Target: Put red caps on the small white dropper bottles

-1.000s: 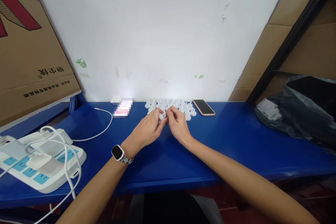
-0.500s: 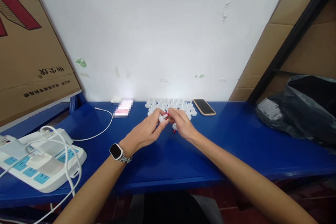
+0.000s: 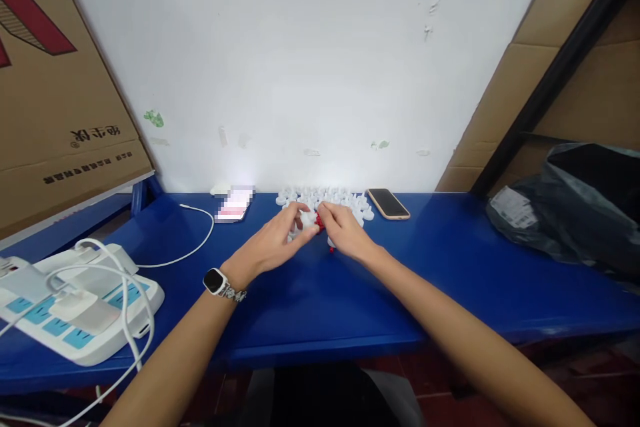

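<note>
My left hand (image 3: 277,240), with a watch at the wrist, pinches a small white plastic piece (image 3: 306,219) at its fingertips. My right hand (image 3: 344,232) meets it from the right and holds a small red part (image 3: 319,221) against that piece. Both hands hover just above the blue table (image 3: 450,280), at the near edge of a cluster of several small white plastic pieces (image 3: 350,203) laid out by the wall. A tiny red bit (image 3: 331,250) lies on the table under my right hand.
A phone (image 3: 389,203) lies face up right of the cluster. A blurred white-pink object (image 3: 234,205) and a white cable (image 3: 195,240) lie to the left. A white power strip (image 3: 75,310) with plugs sits at front left. Cardboard boxes (image 3: 60,93) lean left; a dark plastic bag (image 3: 575,207) lies right.
Both hands moved slightly forward toward the white cluster. The red part between the fingertips shows more clearly now, and a small red bit appeared on the table.
</note>
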The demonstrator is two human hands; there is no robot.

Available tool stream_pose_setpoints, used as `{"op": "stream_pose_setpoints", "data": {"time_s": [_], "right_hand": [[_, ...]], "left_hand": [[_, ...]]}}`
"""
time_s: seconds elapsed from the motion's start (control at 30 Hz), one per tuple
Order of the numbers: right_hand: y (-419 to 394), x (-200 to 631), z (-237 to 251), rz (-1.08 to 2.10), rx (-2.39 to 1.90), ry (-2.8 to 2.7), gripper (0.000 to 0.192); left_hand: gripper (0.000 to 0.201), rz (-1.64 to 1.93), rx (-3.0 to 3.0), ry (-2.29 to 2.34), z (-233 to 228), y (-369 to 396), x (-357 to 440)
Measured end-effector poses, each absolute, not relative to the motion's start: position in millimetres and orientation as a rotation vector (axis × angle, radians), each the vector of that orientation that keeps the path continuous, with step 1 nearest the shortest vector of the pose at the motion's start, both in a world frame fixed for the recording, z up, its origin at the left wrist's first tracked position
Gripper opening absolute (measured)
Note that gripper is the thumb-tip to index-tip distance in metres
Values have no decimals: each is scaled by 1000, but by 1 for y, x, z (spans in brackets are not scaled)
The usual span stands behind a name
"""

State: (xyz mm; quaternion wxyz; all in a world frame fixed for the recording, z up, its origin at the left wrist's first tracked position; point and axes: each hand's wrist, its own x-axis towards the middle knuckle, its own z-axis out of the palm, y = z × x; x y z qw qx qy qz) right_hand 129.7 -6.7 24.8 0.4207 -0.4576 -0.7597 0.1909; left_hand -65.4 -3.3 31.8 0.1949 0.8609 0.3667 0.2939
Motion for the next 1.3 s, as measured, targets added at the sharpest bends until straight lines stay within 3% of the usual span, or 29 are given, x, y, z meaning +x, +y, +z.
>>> {"op": "stream_pose_setpoints", "data": {"time_s": [0.1,0.3,0.57,0.83,1.03,1.17,1.3], "right_hand": [[-1,138,24,298,-1268,-2125,37],[-7,125,19,-113,-1243,-2560,35],[19,122,29,-212,-1497,-2412,41],[42,110,29,-299,-1516,-2668,35],[36,112,39,-241,-1460,-2491,36],[16,124,43,85,-1415,-2189,41],[-7,137,37,271,-1341,-2072,45]], "left_hand": [[35,935,2397,1098,30,12,-77],[25,779,2541,1152,22,26,-88],[26,768,2562,1150,20,27,-86],[27,754,2580,1147,15,30,-86],[31,939,2617,1165,19,20,-78],[44,1039,2671,1124,23,4,-63],[35,932,2671,1048,23,-5,-52]]}}
